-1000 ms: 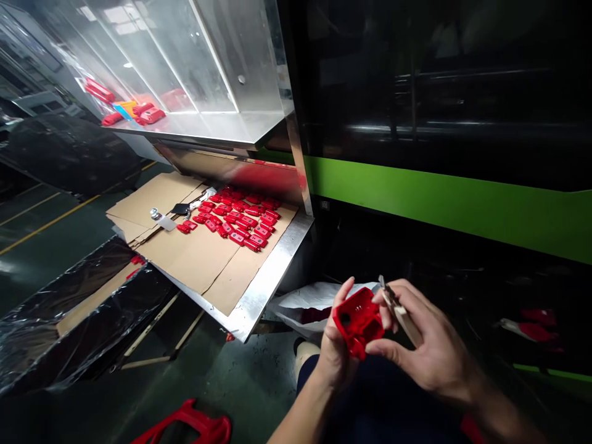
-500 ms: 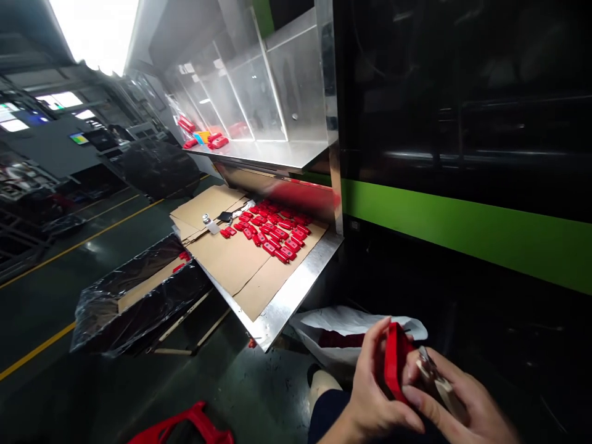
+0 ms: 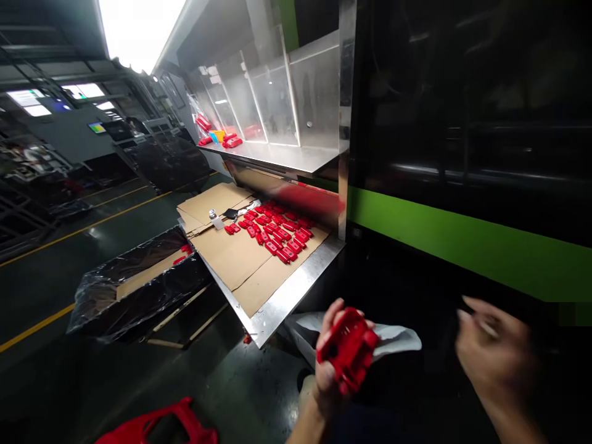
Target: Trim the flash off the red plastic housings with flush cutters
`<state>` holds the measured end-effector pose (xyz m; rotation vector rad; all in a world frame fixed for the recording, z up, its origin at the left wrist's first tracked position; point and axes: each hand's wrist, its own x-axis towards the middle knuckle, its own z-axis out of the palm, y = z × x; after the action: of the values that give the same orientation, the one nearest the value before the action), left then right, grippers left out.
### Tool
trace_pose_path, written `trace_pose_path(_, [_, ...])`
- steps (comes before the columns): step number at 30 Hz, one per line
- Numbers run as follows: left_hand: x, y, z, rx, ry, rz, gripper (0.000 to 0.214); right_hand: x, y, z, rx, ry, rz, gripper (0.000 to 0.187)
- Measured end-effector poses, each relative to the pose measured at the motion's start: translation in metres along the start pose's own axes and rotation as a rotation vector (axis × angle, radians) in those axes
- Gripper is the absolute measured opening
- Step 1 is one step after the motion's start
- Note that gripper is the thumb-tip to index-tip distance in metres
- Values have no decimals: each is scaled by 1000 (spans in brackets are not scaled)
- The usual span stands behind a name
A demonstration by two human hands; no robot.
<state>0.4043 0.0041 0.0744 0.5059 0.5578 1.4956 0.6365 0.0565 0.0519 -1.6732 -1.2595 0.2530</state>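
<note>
My left hand (image 3: pixel 325 381) is wrapped round a red plastic housing (image 3: pixel 350 348) and holds it up with its hollow, ribbed inner side facing me. Well to the right, my right hand (image 3: pixel 499 354) is closed and smeared by motion. A pale handle end of the nippers (image 3: pixel 489 327) shows among its fingers; the rest of the tool is hidden. Below and behind the housing lies an open white bag (image 3: pixel 398 340). Many similar red plastic parts (image 3: pixel 282 234) lie on cardboard (image 3: pixel 231 265) over a metal table, left of my hands.
A metal shelf (image 3: pixel 296 158) above the table bears more red parts (image 3: pixel 231 140). At the left stands a bin lined with black plastic (image 3: pixel 139 302). A red frame-like object (image 3: pixel 185 419) is on the floor side, lower left. A dark machine with a green band (image 3: pixel 439 231) fills the right.
My hands have moved apart: the right has swung away to the right with the nippers. The left has shifted left and turned the housing so its hollow side shows.
</note>
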Motion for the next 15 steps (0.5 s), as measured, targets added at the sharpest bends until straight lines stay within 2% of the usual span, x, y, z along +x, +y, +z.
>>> trace_pose_path(2, [7, 10, 2, -103, -7, 41, 100, 9, 15, 15, -46, -71, 25, 46])
trace_pose_path(4, [10, 18, 5, -164, -24, 62, 104, 6, 23, 26, -70, -119, 94, 52])
trace_pose_path(8, [10, 23, 9, -221, -51, 65, 107, -17, 15, 24, 14, -346, 210, 54])
trace_pose_path(11, [9, 21, 11, -231, -72, 34, 108, -24, -1, 11, 146, -462, 74, 45])
trace_pose_path(15, [9, 20, 18, -209, -106, -22, 113, -17, -20, -3, 126, -502, -138, 41])
